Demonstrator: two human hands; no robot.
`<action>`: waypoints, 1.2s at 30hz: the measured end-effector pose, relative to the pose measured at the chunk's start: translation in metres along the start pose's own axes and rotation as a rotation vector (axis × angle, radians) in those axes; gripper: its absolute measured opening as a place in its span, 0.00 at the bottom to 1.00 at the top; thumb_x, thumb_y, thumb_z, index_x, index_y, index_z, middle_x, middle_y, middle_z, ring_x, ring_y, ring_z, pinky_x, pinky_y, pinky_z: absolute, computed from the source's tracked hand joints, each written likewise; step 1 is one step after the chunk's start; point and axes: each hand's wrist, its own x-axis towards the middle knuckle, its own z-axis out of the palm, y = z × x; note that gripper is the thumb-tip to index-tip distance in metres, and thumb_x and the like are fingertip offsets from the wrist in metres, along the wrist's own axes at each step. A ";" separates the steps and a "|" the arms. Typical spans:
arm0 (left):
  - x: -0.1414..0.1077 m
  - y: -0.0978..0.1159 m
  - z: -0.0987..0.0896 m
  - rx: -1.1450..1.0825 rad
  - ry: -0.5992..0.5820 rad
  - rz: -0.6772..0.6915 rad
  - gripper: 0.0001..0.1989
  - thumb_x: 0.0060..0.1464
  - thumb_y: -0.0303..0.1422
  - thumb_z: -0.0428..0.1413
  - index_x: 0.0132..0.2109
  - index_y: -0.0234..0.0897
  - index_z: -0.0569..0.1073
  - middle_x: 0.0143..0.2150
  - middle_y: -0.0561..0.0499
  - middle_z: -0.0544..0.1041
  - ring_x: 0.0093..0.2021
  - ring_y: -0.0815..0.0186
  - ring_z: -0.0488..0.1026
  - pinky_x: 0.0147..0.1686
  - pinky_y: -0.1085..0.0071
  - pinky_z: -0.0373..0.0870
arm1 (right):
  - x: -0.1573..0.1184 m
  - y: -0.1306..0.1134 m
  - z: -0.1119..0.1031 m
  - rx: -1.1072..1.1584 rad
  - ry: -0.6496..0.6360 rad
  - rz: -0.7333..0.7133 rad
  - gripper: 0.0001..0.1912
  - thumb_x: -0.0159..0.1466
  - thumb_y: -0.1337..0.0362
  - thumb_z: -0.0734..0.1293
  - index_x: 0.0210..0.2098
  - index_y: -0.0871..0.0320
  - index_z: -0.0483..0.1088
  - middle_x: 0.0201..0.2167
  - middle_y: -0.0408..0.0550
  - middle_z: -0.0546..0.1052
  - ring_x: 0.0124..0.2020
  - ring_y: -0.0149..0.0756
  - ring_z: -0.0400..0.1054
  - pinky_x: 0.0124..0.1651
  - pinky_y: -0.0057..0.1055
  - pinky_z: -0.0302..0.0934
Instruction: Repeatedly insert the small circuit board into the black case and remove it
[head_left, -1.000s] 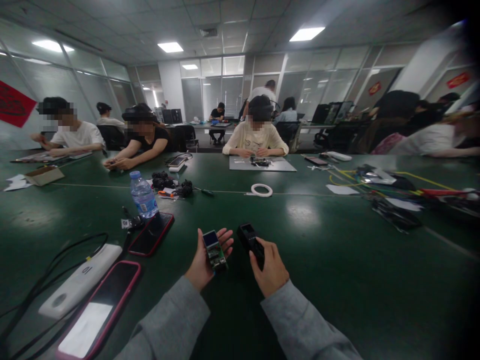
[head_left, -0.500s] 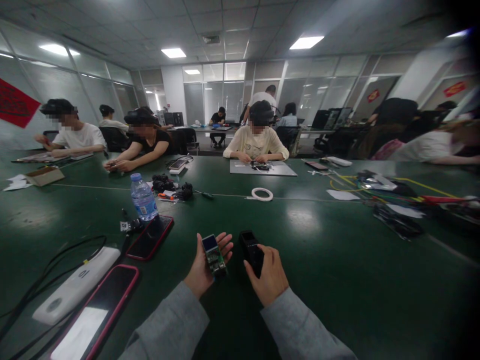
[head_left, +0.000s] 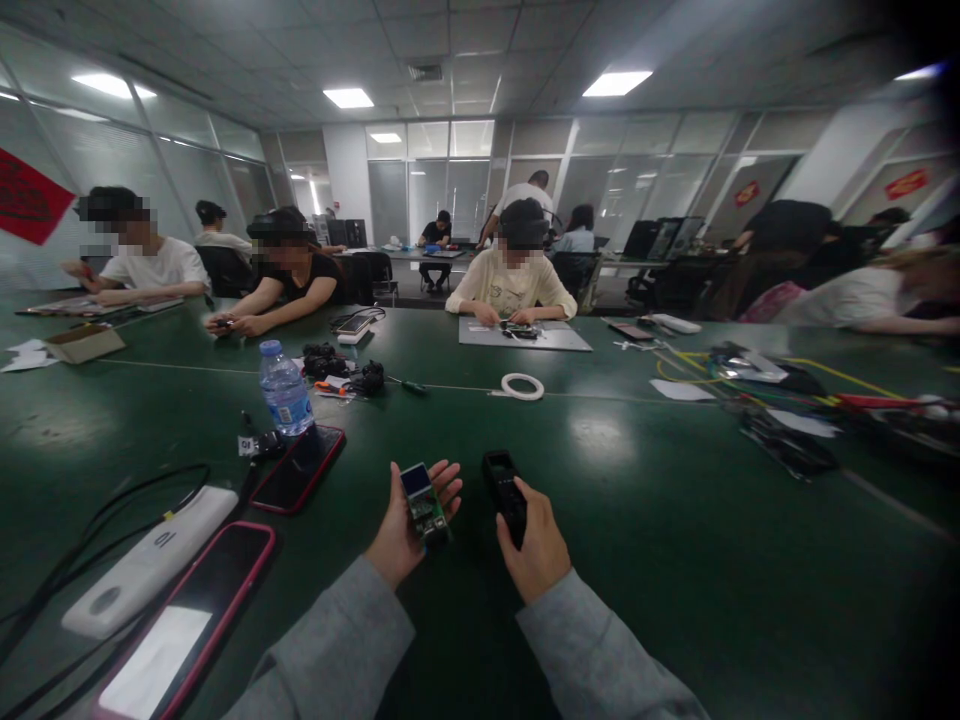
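Note:
On the upturned palm of my left hand [head_left: 396, 538] rests a green circuit board [head_left: 425, 507] with a small dark screen at its far end. The thumb lies along the board's left edge, and the fingertips show past its right side. My right hand [head_left: 543, 545] grips a black plastic case [head_left: 504, 490] with a window-like opening near its far end. Thumb and fingers hold the case by its sides near the close end. Board and case are apart, side by side over the green table [head_left: 637, 560]. The underside of each is hidden.
To my left are two red-edged phones [head_left: 301, 468], a white power bank [head_left: 154, 560] with black cables, and a water bottle [head_left: 285, 392]. Farther off lie black cable bundles [head_left: 324, 362] and a white tape roll [head_left: 522, 387]. Co-workers sit across the table.
My right hand has shifted its grip on the black case slightly, and the case's opening shows more. The board stays on my left palm. The whole view has shifted a little.

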 end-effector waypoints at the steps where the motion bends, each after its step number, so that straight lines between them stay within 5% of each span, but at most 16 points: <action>1: 0.000 0.000 0.000 0.000 0.005 0.001 0.31 0.54 0.52 0.43 0.54 0.32 0.66 0.59 0.42 0.64 0.53 0.59 0.66 0.52 0.64 0.63 | 0.000 0.001 0.000 0.004 0.002 -0.005 0.25 0.62 0.62 0.59 0.57 0.61 0.51 0.49 0.58 0.62 0.48 0.45 0.63 0.49 0.45 0.64; 11: -0.001 0.002 0.001 0.011 0.012 -0.025 0.31 0.54 0.52 0.43 0.54 0.33 0.66 0.55 0.41 0.68 0.49 0.60 0.69 0.48 0.65 0.65 | -0.001 0.004 0.002 -0.001 0.011 0.004 0.25 0.61 0.61 0.59 0.56 0.61 0.52 0.49 0.57 0.63 0.47 0.46 0.64 0.48 0.47 0.65; 18: -0.002 0.003 0.002 0.000 0.032 -0.094 0.33 0.50 0.54 0.48 0.55 0.33 0.66 0.30 0.50 0.71 0.29 0.70 0.70 0.33 0.72 0.68 | -0.002 0.009 0.003 -0.027 -0.042 0.045 0.26 0.60 0.61 0.60 0.56 0.62 0.52 0.49 0.58 0.62 0.46 0.46 0.65 0.45 0.46 0.66; 36: -0.004 0.004 0.003 -0.051 -0.004 -0.095 0.33 0.48 0.55 0.49 0.53 0.35 0.64 0.31 0.53 0.66 0.27 0.74 0.66 0.29 0.75 0.67 | -0.002 0.008 0.002 -0.004 -0.071 0.055 0.26 0.60 0.62 0.59 0.55 0.62 0.52 0.48 0.57 0.61 0.48 0.46 0.63 0.49 0.45 0.64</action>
